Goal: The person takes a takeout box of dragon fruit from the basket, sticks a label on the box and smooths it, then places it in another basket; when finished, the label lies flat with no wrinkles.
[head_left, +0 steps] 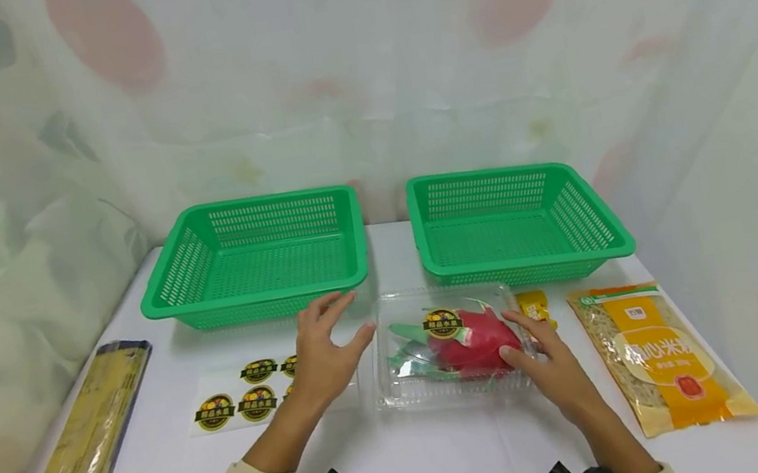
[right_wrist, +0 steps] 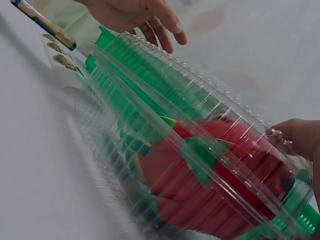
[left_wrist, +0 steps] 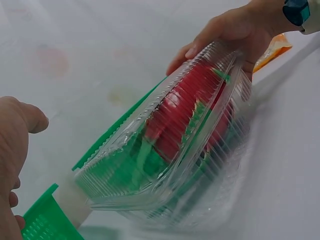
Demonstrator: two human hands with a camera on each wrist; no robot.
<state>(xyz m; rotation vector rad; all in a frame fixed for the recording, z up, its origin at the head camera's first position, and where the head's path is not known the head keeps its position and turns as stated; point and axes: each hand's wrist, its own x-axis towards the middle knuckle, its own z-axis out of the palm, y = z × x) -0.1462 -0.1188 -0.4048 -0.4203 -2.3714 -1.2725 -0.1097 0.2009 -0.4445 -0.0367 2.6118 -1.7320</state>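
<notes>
A clear plastic clamshell box [head_left: 406, 388] lies on the white table with a red dragon fruit [head_left: 470, 345] inside, its green scales showing through. On the lid is a round black-and-gold sticker [head_left: 443, 323]. My right hand [head_left: 558, 370] holds the box's right end, thumb toward the near side and fingers over the lid's edge. To the left of the box my left hand [head_left: 327, 355] hovers, fingers spread and holding nothing. Beneath it lies a sheet of matching stickers [head_left: 256, 403], partly hidden by that hand and wrist.
Two green plastic baskets, left [head_left: 256, 299] and right [head_left: 529, 265], stand along the back. At the left edge lies a pack of noodles [head_left: 85, 449]. A yellow-orange food bag [head_left: 662, 356] lies on the right. A small yellow packet [head_left: 534, 307] shows behind the right hand.
</notes>
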